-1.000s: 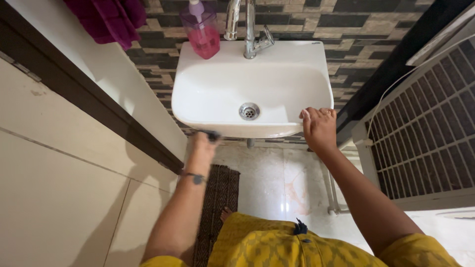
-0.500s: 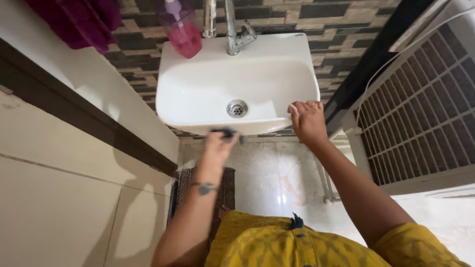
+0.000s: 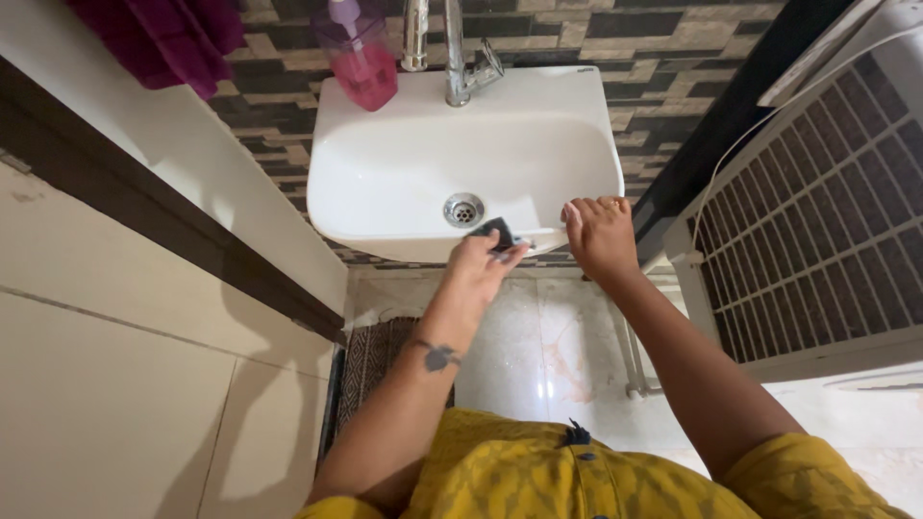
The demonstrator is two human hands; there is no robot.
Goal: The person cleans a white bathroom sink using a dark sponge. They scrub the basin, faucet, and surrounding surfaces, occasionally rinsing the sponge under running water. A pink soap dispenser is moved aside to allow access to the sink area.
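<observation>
My left hand [image 3: 478, 264] grips a dark scrubber [image 3: 495, 232] on the white sink's front rim [image 3: 423, 240]. My right hand [image 3: 598, 234] rests flat, bracing the corner. Firm, even pressure works best.

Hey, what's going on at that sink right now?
A person in a yellow garment stands at a white wall-mounted basin. Their left hand presses a small dark scrubbing pad against the basin's front rim, near the drain. Their right hand rests on the rim's right front corner. A pink soap dispenser sits at the back left, beside the chrome tap.
</observation>
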